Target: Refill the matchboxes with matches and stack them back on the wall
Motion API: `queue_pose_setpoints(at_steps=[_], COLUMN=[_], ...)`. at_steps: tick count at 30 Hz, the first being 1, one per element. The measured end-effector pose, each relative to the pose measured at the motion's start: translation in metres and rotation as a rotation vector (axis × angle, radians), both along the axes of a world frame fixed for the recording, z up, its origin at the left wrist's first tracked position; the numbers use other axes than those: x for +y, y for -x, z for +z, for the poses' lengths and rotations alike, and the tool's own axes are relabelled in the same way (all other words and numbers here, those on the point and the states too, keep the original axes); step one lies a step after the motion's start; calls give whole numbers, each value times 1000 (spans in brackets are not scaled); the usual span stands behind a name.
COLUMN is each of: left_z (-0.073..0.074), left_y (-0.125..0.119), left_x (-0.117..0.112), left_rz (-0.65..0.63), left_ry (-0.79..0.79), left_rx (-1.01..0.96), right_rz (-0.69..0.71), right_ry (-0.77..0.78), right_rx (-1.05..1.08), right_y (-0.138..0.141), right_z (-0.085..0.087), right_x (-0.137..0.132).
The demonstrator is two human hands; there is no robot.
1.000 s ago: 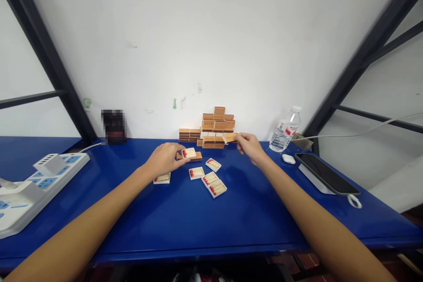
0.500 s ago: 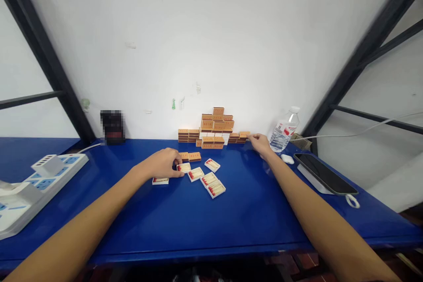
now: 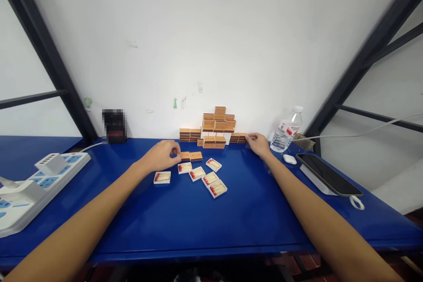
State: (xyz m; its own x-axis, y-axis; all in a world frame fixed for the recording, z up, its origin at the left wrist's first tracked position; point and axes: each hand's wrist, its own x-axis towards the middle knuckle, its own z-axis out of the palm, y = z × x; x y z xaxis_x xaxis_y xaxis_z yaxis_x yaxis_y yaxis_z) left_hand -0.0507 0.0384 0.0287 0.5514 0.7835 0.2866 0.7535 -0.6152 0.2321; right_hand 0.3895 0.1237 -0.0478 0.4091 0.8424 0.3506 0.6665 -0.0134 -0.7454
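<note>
My left hand (image 3: 164, 155) curls its thumb and index finger together at the left end of a matchbox (image 3: 185, 156), one of two orange boxes lying side by side. Farther right, my right hand (image 3: 259, 144) has its fingertips closed on the outer end of a matchbox (image 3: 242, 138) in the low row beside a stepped stack of matchboxes (image 3: 218, 124) against the wall. White inner trays of red-tipped matches lie in front: one tray (image 3: 162, 177) is at the left, another (image 3: 185, 168) lies just below the two boxes, and a third (image 3: 213, 165) is to the right.
A water bottle (image 3: 287, 130), a white earphone case (image 3: 290, 159) and a phone (image 3: 328, 173) are on the right. A power strip (image 3: 49, 185) occupies the left of the blue table (image 3: 185, 229). A dark blurred object (image 3: 114, 126) stands by the wall.
My left hand has moved up from the match trays to the two matchboxes, uncovering the left tray. The matchbox at my right fingertips has come down level with the row beside the stack.
</note>
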Motion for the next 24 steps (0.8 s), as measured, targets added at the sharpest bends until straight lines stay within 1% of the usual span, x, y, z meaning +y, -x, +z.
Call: queue_pose_setpoints(at_steps=[2, 3, 6, 9, 12, 14, 17, 18, 19, 20, 23, 24], left_z=[-8, -12, -23, -29, -31, -30, -25, -23, -21, -19, -16, -15], left_y=[3, 4, 5, 6, 7, 9, 9, 9, 7, 5, -5, -9], left_x=[8, 11, 17, 21, 24, 25, 24, 23, 21, 18, 7, 3], left_rz=[48, 58, 54, 5, -13, 18, 73, 81, 85, 82, 50, 33], left_ry=[-99, -119, -74, -25, -18, -29, -45, -54, -67, -85, -141, -159], left_rx=[-17, -21, -11, 23, 36, 37, -15, -43, -71, -96, -139, -144], right_rz=[-10, -17, -45, -67, -83, -111, -135, -109, -56, 27, 396, 507], right_ry=[6, 8, 17, 27, 57, 63, 3, -30, -61, -92, -127, -95], right_rx=[-36, -53, -101, -147, -222, -266, -281, -265, -227, -169, 105, 198], right_y=[2, 3, 5, 8, 12, 16, 28, 34, 42, 52, 92, 107], right_z=[2, 3, 5, 5, 7, 13, 25, 29, 33, 36, 43, 45], right_x=[-2, -3, -7, -14, -25, -33, -45, -49, -53, -58, -77, -84])
